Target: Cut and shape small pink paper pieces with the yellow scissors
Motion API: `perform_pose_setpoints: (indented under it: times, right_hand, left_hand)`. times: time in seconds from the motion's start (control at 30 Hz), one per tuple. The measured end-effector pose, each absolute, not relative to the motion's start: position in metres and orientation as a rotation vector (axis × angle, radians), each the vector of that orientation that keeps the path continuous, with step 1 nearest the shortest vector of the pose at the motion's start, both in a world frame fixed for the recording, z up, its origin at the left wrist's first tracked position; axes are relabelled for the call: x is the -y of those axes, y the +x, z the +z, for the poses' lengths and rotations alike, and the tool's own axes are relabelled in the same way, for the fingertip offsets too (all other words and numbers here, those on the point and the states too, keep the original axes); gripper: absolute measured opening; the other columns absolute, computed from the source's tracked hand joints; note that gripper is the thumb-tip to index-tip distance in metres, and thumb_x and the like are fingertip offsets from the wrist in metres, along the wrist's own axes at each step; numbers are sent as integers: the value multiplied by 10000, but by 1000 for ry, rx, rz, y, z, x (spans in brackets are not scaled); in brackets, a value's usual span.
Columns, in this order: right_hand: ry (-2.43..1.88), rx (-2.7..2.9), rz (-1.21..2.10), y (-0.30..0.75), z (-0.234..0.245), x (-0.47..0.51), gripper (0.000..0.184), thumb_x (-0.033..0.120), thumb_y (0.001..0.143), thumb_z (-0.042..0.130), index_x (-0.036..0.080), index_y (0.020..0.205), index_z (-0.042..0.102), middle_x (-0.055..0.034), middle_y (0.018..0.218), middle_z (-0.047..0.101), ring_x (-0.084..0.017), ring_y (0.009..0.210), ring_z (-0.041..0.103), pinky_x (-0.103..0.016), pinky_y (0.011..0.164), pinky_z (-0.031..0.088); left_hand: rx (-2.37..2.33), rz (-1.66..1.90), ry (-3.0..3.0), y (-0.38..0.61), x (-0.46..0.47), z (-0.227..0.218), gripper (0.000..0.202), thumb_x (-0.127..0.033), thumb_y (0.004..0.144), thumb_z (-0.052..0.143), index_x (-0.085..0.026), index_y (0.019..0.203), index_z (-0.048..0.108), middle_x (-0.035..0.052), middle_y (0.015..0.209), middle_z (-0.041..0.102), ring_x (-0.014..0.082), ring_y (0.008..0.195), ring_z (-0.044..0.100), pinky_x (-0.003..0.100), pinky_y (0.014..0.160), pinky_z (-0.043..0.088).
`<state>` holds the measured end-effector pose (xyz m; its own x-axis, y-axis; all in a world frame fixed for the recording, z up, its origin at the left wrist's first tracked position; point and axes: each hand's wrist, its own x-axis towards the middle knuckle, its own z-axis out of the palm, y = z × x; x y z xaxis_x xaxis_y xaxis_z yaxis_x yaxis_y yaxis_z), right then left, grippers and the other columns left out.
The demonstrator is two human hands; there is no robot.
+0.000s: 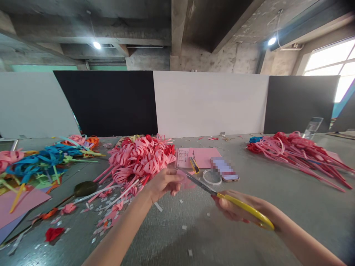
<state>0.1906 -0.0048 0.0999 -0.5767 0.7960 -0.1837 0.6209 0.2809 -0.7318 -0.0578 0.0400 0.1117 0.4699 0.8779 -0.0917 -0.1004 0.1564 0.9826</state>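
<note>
My right hand [238, 205] is closed round the yellow handle of a pair of scissors [249, 210]. Their blades point up and left, looking nearly shut, with the tip close to my left hand [166, 181]. That hand has its fingers curled and pressed together on a small piece of pink paper [185, 178], which is blurred and partly behind the blades. Just left of it lies a large heap of pink and red paper-strip loops [141, 155]. A yellow utility knife [194, 165] rests beyond the blades on pink sheets [206, 156].
A phone [230, 173] and a roll of clear tape [212, 177] lie ahead. More looped strips, pink and red [294, 151], are at right; blue and multicoloured ones [50, 160] at left. Paper scraps [111, 207] litter the grey table. Black and white panels [210, 103] stand behind.
</note>
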Motion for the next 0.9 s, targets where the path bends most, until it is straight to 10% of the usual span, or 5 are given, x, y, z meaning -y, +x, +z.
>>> perform_pose_setpoints:
  times: [0.9]
  right_hand:
    - [-1397, 2524, 1056, 193, 92, -2, 449, 453, 823, 301, 198, 454, 292, 32, 372, 327, -67, 307, 313, -195, 317, 253]
  left_hand:
    - [-887, 559, 1232, -69, -43, 116, 81, -155, 619, 620, -107, 554, 612, -6, 398, 561, 47, 281, 425, 143, 301, 286]
